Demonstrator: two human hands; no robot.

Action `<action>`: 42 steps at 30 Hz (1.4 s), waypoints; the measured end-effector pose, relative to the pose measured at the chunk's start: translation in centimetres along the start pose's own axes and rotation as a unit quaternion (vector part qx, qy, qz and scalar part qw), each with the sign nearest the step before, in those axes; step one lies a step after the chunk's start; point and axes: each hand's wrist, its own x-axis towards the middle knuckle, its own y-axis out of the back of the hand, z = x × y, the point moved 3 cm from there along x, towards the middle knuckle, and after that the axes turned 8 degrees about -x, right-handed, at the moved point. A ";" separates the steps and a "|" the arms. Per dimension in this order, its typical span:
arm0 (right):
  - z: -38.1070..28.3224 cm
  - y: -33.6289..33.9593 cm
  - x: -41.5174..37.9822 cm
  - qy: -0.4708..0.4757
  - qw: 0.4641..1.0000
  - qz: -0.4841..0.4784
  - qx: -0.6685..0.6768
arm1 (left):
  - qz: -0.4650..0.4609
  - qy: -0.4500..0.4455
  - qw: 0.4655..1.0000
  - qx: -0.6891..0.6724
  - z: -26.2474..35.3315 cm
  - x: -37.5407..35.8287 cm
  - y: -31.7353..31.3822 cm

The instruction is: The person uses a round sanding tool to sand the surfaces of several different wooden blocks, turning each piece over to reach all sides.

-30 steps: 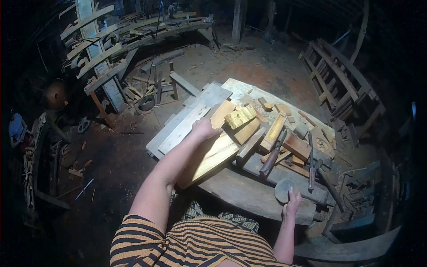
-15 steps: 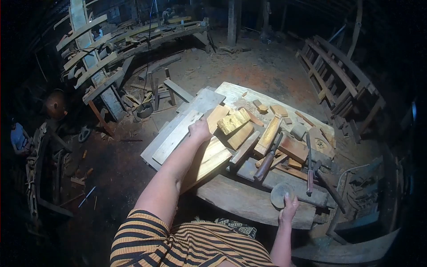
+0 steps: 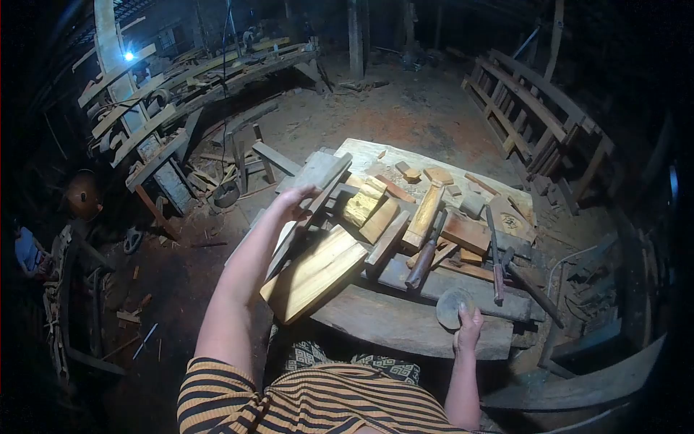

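Note:
My left hand (image 3: 300, 200) grips the edge of a grey board (image 3: 322, 172) at the left of the workbench, which stands tilted up. Just below it lies a thick pale yellow plank (image 3: 314, 273). My right hand (image 3: 468, 327) is closed on a round greyish disc (image 3: 455, 309) over the bench's near edge. Between the hands are a yellow block (image 3: 365, 201), a wooden block (image 3: 423, 217) and a dark-handled tool (image 3: 421, 266). Another tool with a reddish handle (image 3: 498, 282) rests near a brown block (image 3: 465, 231).
A wide light board (image 3: 361, 150) with small wood pieces forms the bench's far side. A wooden rack (image 3: 531, 101) stands at the right. At the left are stacked boards (image 3: 148, 134), and a long bench (image 3: 238, 79) with lumber is behind. Part of a person (image 3: 29, 252) shows far left.
My left hand has moved up and left from the planks to the grey board, which has tipped up. The yellow plank shows more fully. My right hand still holds the disc.

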 end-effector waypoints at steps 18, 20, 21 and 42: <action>-6.4 -4.9 -0.9 0.111 0.980 0.024 -0.162 | 0.089 -0.265 0.851 0.445 -6.9 -17.4 -5.2; -7.6 -9.2 -0.8 0.193 0.961 -0.017 -0.197 | 0.077 -0.255 0.854 0.447 -7.8 -17.5 -4.9; -8.9 -12.0 -1.2 0.215 0.952 -0.061 -0.210 | 0.066 -0.251 0.855 0.449 -8.1 -17.2 -4.9; -2.0 -27.4 3.3 0.408 0.731 -0.271 -0.476 | -0.164 -0.077 0.836 -0.517 -14.5 -14.6 -3.9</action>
